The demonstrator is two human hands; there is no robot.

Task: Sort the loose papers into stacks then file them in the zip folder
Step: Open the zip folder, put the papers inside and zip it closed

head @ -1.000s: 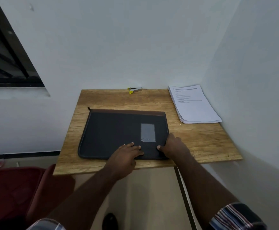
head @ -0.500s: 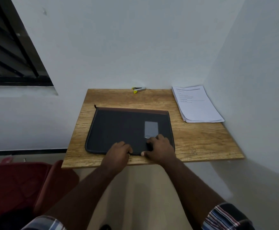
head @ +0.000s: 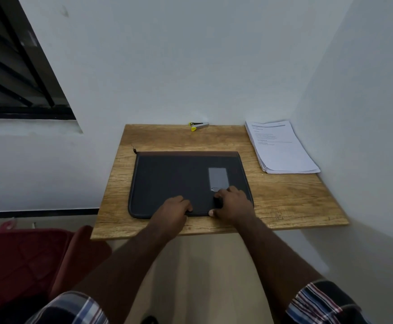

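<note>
A black zip folder (head: 179,181) with a brown top strip lies flat and closed on the small wooden table (head: 291,202). My left hand (head: 173,210) rests on its near edge with the fingers curled at the rim. My right hand (head: 234,203) grips the near edge close to the right corner, thumb under the rim and fingers on top, below a grey label window (head: 218,177). A stack of printed white papers (head: 282,148) lies at the table's far right corner, apart from both hands.
A small stapler (head: 199,125) with a yellow tip sits at the table's back edge against the wall. White walls close in behind and on the right. A dark red chair (head: 27,258) stands at the lower left. A barred window (head: 15,73) is at the upper left.
My right hand slid left along the folder's near edge from the right corner. The left hand curled its fingers at the rim. The camera view shifted slightly.
</note>
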